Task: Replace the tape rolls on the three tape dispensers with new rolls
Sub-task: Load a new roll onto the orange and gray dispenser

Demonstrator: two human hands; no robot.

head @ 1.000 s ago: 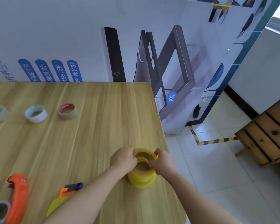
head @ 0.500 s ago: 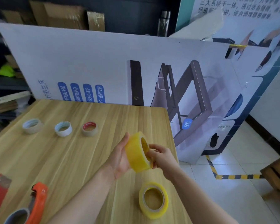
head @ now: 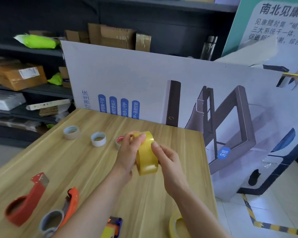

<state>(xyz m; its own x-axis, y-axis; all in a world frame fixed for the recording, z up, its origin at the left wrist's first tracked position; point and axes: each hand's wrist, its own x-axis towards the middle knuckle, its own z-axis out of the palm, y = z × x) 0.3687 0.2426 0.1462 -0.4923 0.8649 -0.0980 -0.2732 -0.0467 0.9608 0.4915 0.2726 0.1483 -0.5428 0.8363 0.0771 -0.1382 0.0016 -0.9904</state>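
I hold a yellow tape roll (head: 147,156) on edge above the wooden table (head: 76,165). My left hand (head: 128,154) grips its left side, fingers over the top. My right hand (head: 167,160) touches its right face, thumb on the outer surface. A second yellow roll (head: 175,224) lies flat near the table's front right, partly behind my right forearm. At the front left lie a red dispenser (head: 27,201), an orange dispenser (head: 64,212) with a grey core, and part of a yellow and blue dispenser (head: 111,228).
Three nearly used-up rolls stand in a row at the back: beige (head: 71,132), white (head: 98,139) and red-cored (head: 119,140), the last partly behind my left hand. A printed board (head: 144,86) leans behind the table. Shelves with boxes (head: 19,74) are at the left.
The top yellow roll was lifted off the stack, then turned and raised further away from the roll left on the table. My view tilted up, so the dispensers show more fully.
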